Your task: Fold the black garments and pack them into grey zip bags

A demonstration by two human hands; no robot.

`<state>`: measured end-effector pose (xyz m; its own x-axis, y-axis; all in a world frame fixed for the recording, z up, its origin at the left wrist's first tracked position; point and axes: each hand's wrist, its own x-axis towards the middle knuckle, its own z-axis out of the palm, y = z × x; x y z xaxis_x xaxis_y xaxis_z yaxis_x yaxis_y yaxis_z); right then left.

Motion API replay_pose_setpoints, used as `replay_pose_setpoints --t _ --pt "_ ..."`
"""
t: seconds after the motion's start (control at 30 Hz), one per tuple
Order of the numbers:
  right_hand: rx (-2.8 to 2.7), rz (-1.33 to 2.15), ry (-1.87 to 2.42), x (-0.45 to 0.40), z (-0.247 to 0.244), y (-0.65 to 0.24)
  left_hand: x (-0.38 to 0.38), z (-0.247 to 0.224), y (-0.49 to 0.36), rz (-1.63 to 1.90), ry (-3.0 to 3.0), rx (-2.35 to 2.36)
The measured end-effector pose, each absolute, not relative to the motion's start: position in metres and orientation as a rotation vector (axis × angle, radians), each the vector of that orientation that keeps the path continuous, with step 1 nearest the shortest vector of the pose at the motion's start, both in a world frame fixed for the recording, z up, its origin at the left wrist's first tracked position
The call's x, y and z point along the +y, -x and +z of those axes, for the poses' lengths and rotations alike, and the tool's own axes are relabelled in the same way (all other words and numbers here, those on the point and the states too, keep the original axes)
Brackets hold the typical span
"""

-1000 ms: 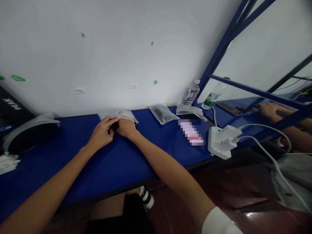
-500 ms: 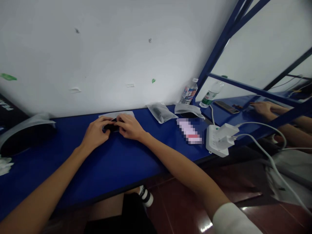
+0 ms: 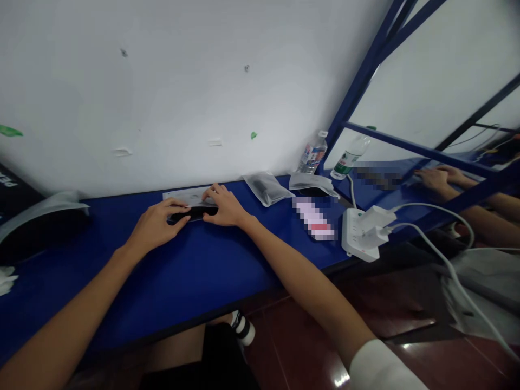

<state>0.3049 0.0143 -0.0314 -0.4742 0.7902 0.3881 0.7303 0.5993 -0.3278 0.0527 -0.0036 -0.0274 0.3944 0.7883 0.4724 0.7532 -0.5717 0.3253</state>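
A translucent pouch with a dark item in it (image 3: 190,211) lies on the blue table (image 3: 179,281) near the wall. My left hand (image 3: 158,222) pinches its left end between thumb and fingers. At the right end is my right hand (image 3: 225,207), its thumb at the front edge and its fingers bent over the pouch's top, gripping it. The dark item shows as a black band between the hands.
Two more translucent pouches (image 3: 268,188) (image 3: 314,185) lie to the right, near a blurred pink item (image 3: 313,218). Beyond stand two bottles (image 3: 313,154) (image 3: 350,157) and a white power strip (image 3: 359,238) with cables. A large dark item in a pouch (image 3: 44,227) is at left.
My hands have moved apart, the right one to the right, from close together over the pouch's middle to its two ends. More of the pouch and the black band now shows.
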Motion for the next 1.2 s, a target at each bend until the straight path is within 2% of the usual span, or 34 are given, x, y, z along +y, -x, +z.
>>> replay_pose_setpoints --t 0.33,0.7,0.87,1.2 --pt "-2.333 0.214 1.212 0.014 -0.028 -0.307 -0.001 -0.031 -0.049 1.161 -2.468 1.318" --pt "-2.369 0.316 1.024 0.020 -0.030 -0.315 0.007 -0.036 -0.044 0.962 -2.530 1.486" --pt "-2.394 0.321 0.968 0.025 -0.035 -0.320 0.005 -0.039 -0.046 0.975 -2.468 1.505" --pt "-2.325 0.160 1.272 0.023 -0.036 -0.314 -0.008 -0.030 -0.061 0.944 -2.531 1.674"
